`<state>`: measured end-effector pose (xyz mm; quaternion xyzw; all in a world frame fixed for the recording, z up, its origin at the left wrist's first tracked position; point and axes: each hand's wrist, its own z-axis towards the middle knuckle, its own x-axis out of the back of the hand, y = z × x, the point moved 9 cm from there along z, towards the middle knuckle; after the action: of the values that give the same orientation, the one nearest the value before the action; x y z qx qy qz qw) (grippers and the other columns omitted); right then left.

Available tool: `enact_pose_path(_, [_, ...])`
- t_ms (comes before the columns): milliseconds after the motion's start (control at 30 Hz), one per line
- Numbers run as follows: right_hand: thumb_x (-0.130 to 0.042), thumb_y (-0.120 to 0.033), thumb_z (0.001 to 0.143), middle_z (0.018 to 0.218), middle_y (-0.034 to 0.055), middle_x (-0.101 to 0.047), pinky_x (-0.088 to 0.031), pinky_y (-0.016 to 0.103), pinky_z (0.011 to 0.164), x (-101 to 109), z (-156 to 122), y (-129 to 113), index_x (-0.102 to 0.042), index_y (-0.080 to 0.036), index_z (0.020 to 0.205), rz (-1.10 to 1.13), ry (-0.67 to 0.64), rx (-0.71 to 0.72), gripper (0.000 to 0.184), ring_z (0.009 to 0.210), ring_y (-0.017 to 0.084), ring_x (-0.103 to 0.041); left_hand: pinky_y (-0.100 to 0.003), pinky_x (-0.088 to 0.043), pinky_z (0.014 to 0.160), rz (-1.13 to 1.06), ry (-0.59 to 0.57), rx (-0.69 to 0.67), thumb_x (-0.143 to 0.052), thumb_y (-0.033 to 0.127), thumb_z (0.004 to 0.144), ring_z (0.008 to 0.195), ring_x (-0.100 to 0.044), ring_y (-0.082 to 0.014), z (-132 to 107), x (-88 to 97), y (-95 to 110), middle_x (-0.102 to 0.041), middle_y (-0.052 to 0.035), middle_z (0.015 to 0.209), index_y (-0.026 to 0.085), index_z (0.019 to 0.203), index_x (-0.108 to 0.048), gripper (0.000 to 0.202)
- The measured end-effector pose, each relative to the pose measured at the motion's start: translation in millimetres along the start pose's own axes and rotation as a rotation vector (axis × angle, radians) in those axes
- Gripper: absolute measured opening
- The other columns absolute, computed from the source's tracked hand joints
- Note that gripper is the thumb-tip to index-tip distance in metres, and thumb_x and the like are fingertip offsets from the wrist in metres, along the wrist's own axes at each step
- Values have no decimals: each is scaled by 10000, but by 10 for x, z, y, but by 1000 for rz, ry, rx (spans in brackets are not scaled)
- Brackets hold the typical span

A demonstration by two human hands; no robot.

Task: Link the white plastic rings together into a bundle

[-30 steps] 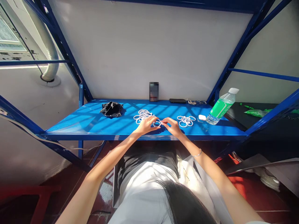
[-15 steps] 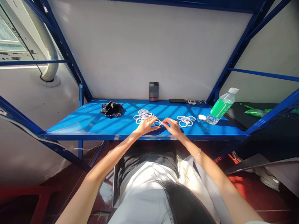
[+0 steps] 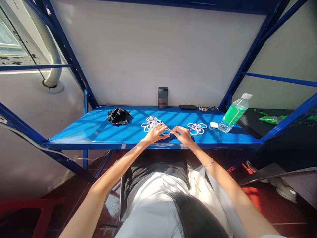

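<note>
Between my two hands is a white ring point(image 3: 166, 132) that looks like a hair tie, just above the blue shelf top point(image 3: 94, 130). My left hand point(image 3: 155, 133) pinches its left side with thumb and fingers. At the ring's right edge, the fingertips of my right hand point(image 3: 182, 134) are closed on a small white part of it. A pile of similar white rings point(image 3: 151, 122) lies right behind my left hand and is partly covered by it. To the right of my right hand rests a smaller cluster of white rings point(image 3: 197, 129).
A crumpled black plastic bag point(image 3: 118, 116) sits at the left. Along the back are a dark upright box point(image 3: 162, 98), a black phone point(image 3: 187, 107) and a coiled cable point(image 3: 207, 108). At the right stand a small white case point(image 3: 214, 125) and a green-labelled water bottle point(image 3: 233, 114).
Both hands keep nearly the same place and grip on the ring. The view has shifted very slightly.
</note>
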<state>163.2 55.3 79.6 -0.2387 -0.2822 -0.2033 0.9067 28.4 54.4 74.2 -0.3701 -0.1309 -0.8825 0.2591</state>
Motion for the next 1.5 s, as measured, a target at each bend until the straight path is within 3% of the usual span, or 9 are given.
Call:
enact_pose_path(233, [-560, -366, 975, 810, 56, -725, -509, 288, 688, -10, -3, 8, -647, -217, 796, -6, -4, 3, 249, 749, 193, -684, -350, -592, 729, -3, -19, 14, -547, 494, 958, 868, -701, -222, -7, -28, -15, -704, -89, 962, 180, 1194, -583, 395])
enact_pose_path(467, [-531, -449, 979, 876, 61, -738, -537, 323, 738, -18, 6, 43, -680, -234, 857, 0, -27, -71, 288, 809, 215, -696, -337, -586, 717, -3, 7, 21, -531, 485, 964, 851, -694, -212, 7, 14, 9, -703, -83, 954, 177, 1191, -578, 386])
enact_pose_path(700, [-473, -396, 1004, 990, 70, -726, -529, 381, 864, 19, 24, 32, -683, -244, 980, -96, 0, -96, 260, 976, 244, -665, -455, -538, 916, 128, 66, 138, -604, 466, 920, 1089, -641, -304, 7, 46, -139, -675, -141, 1135, 187, 1179, -602, 381])
enact_pose_path(833, [-470, -292, 975, 1086, 96, -707, -494, 440, 923, 172, 34, 267, -664, -220, 1032, -222, 58, -214, 215, 1058, 283, -622, -504, -496, 932, 230, 133, 338, -589, 469, 921, 1117, -603, -335, -73, 74, -378, -640, -159, 1188, 191, 1186, -596, 384])
enact_pose_path(967, [-411, -101, 895, 1173, 143, -683, -459, 465, 938, 537, -18, 657, -647, -160, 1130, -421, 74, -365, 338, 1126, 317, -586, -544, -443, 955, 288, 146, 478, -562, 481, 928, 1194, -540, -380, -165, 69, -513, -600, -191, 1268, 177, 1211, -571, 416])
enact_pose_path(1067, [-406, -21, 820, 1206, 150, -674, -432, 478, 938, 810, -135, 972, -647, -139, 1161, -594, -35, -481, 434, 1152, 332, -563, -548, -426, 956, 297, 122, 526, -523, 471, 945, 1218, -519, -392, -201, 41, -550, -587, -208, 1284, 156, 1240, -548, 432])
enact_pose_path(1200, [-447, 3, 787, 1120, 159, -707, -406, 463, 890, 1056, -342, 1292, -674, -145, 1093, -745, -150, -626, 409, 1124, 342, -565, -533, -443, 950, 297, 105, 532, -474, 473, 963, 1229, -517, -381, -211, 24, -557, -583, -213, 1290, 150, 1273, -529, 451])
enact_pose_path(1367, [-539, -12, 791, 962, 129, -728, -382, 412, 855, 1065, -450, 1468, -681, -176, 1009, -832, -253, -707, 307, 1018, 300, -608, -509, -468, 942, 273, 114, 500, -435, 501, 978, 1224, -527, -367, -212, 13, -561, -588, -210, 1279, 153, 1280, -536, 471])
enact_pose_path(1500, [-499, 12, 824, 963, 140, -723, -368, 418, 867, 1062, -437, 1446, -679, -156, 1041, -825, -234, -704, 328, 1016, 303, -614, -507, -469, 939, 291, 115, 475, -445, 523, 973, 1206, -535, -362, -217, 2, -554, -591, -207, 1280, 158, 1299, -532, 497])
